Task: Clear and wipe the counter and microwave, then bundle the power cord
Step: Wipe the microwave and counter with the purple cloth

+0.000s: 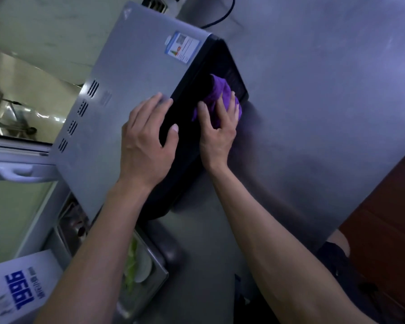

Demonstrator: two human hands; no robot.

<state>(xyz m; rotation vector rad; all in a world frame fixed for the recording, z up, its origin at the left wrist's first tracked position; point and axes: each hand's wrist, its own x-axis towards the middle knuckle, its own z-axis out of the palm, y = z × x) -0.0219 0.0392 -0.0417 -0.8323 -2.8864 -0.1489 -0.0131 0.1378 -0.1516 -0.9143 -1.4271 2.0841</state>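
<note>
The grey microwave [126, 73] with a black front door stands on the steel counter [313, 90]. My left hand [147, 139] rests flat on its top at the front edge, thumb over the black door. A bunched purple cloth [216, 94] lies against the black door, and my right hand [218, 129] presses on it with fingers spread and slightly curled over the cloth. A black power cord [225, 15] runs over the counter behind the microwave.
A metal tray [159, 272] with a white dish and greens sits at the lower left beside the microwave. A white box [24, 284] with blue print lies at the bottom left. The counter's edge runs down the right, with brown floor [388, 218] beyond.
</note>
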